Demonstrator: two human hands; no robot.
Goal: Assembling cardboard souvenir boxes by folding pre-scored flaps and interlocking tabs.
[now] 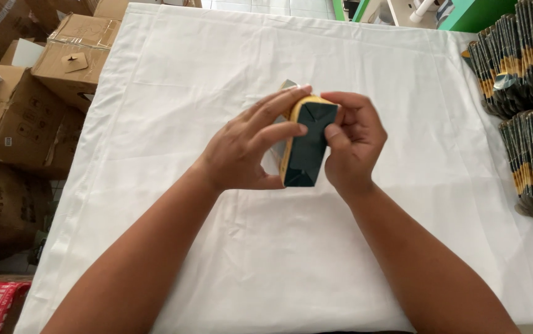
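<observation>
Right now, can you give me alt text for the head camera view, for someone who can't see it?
Two bare hands, left hand and right hand, hold a small dark green and yellow cardboard box above a table covered in white cloth. Stacks of flat dark green and yellow cartons lie at the right edge, and brown cardboard shipping boxes sit on the floor at left.

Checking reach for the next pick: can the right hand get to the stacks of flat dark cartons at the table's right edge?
Probably yes. The right hand is busy gripping the dark green box with the left hand, but only bare white cloth lies between it and the flat cartons.
</observation>
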